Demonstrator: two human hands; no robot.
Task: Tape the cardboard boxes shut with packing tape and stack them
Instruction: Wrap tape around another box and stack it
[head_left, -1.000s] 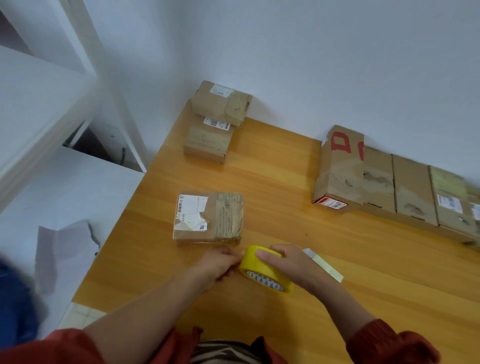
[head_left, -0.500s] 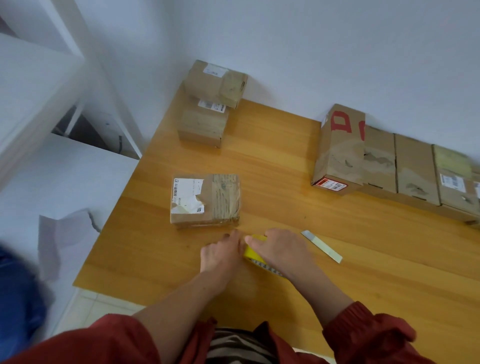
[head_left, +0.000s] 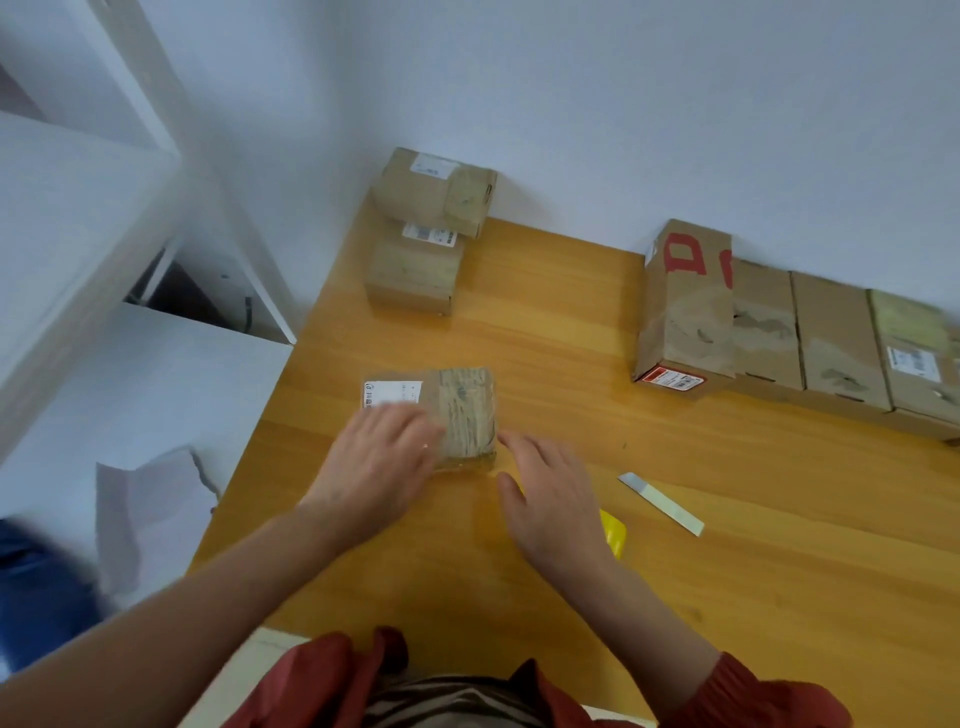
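Cardboard box (head_left: 460, 410) under left grip (head_left: 376, 462); yellow tape roll (head_left: 614, 538) beside right grip (head_left: 550, 506).

The orange-yellow wooden surface (head_left: 571, 338) shows fine straight grain lines. At centre frame, the small brown cardboard box (head_left: 462, 410) carries a white printed label and a streaky grey-brown taped patch. Lower centre-right, a bright yellow tape roll (head_left: 613, 535) peeks out; right of it lies a thin white strip with a grey tip (head_left: 662, 504). At right, the tall brown cardboard box (head_left: 685, 291) bears bold red marks and a red-and-white label. The far-right brown box (head_left: 909, 322) has a pale green-yellow top patch. Along the bottom edge are dark red sleeves (head_left: 753, 696) and a black-and-beige striped garment (head_left: 457, 706). The wall (head_left: 571, 104) is pale bluish white.
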